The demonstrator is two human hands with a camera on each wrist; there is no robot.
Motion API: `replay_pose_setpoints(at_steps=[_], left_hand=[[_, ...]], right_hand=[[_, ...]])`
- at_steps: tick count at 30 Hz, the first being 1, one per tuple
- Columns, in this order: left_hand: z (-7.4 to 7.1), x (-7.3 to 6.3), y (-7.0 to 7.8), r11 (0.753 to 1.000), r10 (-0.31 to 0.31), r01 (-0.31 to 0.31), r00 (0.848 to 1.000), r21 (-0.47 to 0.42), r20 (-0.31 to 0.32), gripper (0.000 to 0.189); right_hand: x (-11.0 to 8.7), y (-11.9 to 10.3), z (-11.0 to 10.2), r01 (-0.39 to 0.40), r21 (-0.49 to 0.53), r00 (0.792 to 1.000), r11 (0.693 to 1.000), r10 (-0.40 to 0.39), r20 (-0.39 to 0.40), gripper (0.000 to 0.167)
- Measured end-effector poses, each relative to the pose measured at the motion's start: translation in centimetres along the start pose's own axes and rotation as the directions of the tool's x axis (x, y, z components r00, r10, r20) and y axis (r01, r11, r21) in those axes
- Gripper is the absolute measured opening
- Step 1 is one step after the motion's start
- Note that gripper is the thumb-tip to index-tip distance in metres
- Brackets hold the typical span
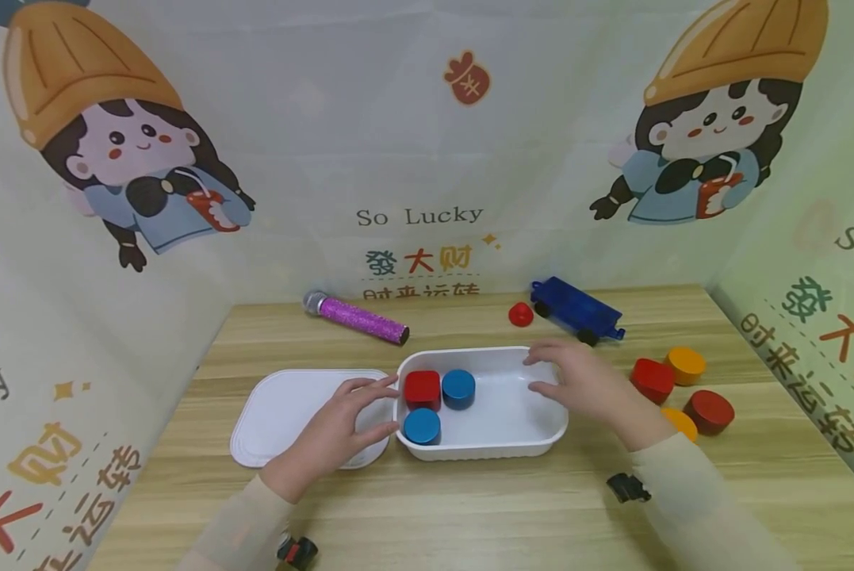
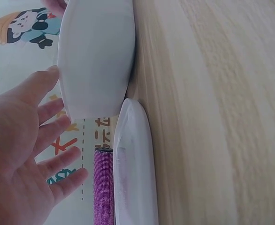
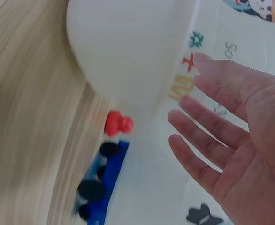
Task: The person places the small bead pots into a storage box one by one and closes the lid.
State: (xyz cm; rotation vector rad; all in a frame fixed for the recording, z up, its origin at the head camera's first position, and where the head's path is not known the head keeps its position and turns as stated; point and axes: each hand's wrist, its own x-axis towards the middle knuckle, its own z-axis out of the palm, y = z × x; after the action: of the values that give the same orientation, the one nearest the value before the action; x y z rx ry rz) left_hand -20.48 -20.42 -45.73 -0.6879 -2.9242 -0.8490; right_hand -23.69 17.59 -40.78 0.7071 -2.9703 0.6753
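A white oval-ended tub (image 1: 484,453) sits mid-table with a red rounded-square block (image 1: 423,388) and two blue round blocks (image 1: 458,388) inside, all toward its left end. My left hand (image 1: 330,436) has its fingers spread over the flat white lid (image 1: 277,416), fingertips right at the tub's left rim. In the left wrist view, the thumb and a fingertip meet the edge of the tub (image 2: 97,56). At the opposite end, my right hand (image 1: 585,386) reaches over the right rim with loosely bent fingers and nothing in its grasp.
Behind the tub lie a purple glittery microphone (image 1: 358,318), a small red knob-like piece (image 1: 521,314) and a blue wheeled toy wagon (image 1: 576,308). Right of my right hand are red blocks (image 1: 709,411) and yellow-orange blocks (image 1: 686,365). A printed cloth (image 1: 312,119) hangs behind the table.
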Motion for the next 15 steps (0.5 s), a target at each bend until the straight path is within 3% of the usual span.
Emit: replay_pose_setpoints(at_steps=[8, 15], left_hand=[[-0.1, 0.0, 0.1, 1.000, -0.020, 0.020, 1.000, 0.005, 0.009, 0.049], [0.0, 0.0, 0.1, 1.000, 0.012, -0.012, 1.000, 0.009, -0.013, 0.048]], right_hand=[[-3.1, 2.8, -1.8, -0.006, -0.043, 0.999, 0.999, 0.004, -0.050, 0.032], [-5.8, 5.5, -3.1, -0.028, -0.054, 0.997, 0.998, 0.024, -0.074, 0.031]])
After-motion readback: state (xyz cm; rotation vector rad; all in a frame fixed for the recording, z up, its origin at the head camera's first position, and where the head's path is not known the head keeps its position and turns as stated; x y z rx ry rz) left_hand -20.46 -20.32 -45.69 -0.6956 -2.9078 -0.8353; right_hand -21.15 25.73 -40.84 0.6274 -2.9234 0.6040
